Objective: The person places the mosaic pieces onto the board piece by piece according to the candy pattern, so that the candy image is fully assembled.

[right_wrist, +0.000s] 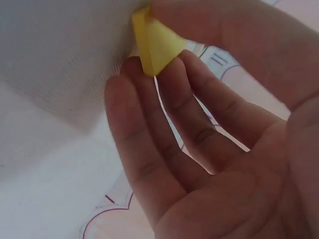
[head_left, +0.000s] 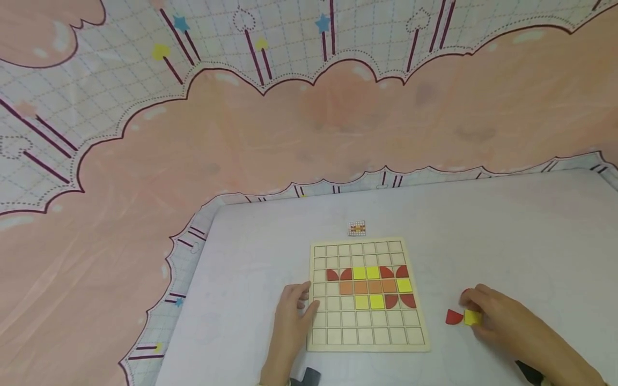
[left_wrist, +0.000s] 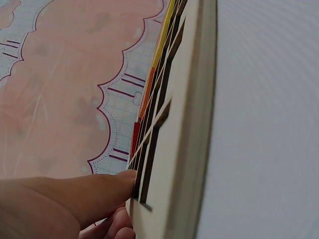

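A square wooden grid board lies on the white tabletop, holding several red quarter-round, yellow square and orange square tiles. At its left edge my left hand grips the board, thumb at the rim and fingers bent beside it. The left wrist view shows the thumb against the board's edge. Right of the board, my right hand pinches a yellow square tile between thumb and fingers, seen also in the right wrist view. A red quarter-round tile lies beside it; another red tile is partly hidden by the fingers.
A small pattern card lies just behind the board. The white tabletop meets a pink and white patterned cloth at its back and left sides. Dark wrist gear shows near the front edge.
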Demonstrator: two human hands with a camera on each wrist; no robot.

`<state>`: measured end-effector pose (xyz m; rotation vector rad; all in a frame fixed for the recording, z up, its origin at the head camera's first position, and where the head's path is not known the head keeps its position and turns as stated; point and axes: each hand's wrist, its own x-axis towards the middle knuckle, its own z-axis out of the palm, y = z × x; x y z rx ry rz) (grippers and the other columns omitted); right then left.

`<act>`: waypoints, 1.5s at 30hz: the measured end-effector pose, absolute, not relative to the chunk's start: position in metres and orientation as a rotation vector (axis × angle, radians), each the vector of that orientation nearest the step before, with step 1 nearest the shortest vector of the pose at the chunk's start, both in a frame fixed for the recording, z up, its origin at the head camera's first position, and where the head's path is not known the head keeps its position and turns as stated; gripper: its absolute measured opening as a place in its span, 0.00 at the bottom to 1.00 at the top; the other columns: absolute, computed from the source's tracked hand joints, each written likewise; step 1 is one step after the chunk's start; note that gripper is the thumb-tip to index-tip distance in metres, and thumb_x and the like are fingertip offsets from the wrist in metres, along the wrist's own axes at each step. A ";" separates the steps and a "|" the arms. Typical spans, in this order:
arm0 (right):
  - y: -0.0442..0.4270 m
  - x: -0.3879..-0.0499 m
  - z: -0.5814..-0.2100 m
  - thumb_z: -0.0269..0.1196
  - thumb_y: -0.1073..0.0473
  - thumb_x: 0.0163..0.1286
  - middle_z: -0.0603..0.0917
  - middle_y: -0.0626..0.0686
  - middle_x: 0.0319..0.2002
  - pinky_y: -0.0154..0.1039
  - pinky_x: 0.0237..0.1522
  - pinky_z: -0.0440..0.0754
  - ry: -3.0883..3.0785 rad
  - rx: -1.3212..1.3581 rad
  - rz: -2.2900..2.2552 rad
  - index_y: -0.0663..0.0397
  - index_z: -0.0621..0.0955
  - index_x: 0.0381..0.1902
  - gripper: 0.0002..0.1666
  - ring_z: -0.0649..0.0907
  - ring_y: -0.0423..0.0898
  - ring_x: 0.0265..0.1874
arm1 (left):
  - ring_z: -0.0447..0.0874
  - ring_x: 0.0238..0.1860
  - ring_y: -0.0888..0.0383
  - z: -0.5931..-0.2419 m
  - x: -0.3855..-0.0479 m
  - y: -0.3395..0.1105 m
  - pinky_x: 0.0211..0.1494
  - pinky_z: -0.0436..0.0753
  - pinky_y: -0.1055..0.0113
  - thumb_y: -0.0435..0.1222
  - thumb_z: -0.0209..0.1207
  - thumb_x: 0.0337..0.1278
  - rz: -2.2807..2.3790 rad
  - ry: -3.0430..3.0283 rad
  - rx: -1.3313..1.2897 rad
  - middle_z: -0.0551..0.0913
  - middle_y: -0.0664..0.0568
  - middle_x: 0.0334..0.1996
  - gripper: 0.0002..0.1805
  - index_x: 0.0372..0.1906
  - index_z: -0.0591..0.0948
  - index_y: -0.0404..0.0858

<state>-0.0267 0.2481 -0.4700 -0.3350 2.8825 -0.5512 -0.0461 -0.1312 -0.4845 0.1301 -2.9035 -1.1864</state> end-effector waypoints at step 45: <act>0.194 -0.052 -0.436 0.71 0.68 0.59 0.86 0.46 0.37 0.43 0.42 0.86 2.923 -0.539 -0.616 0.55 0.86 0.41 0.11 0.83 0.43 0.35 | 0.75 0.43 0.62 -0.488 -0.047 -0.133 0.47 0.80 0.68 0.33 0.68 0.56 -1.184 -2.904 0.119 0.77 0.54 0.46 0.24 0.59 0.79 0.36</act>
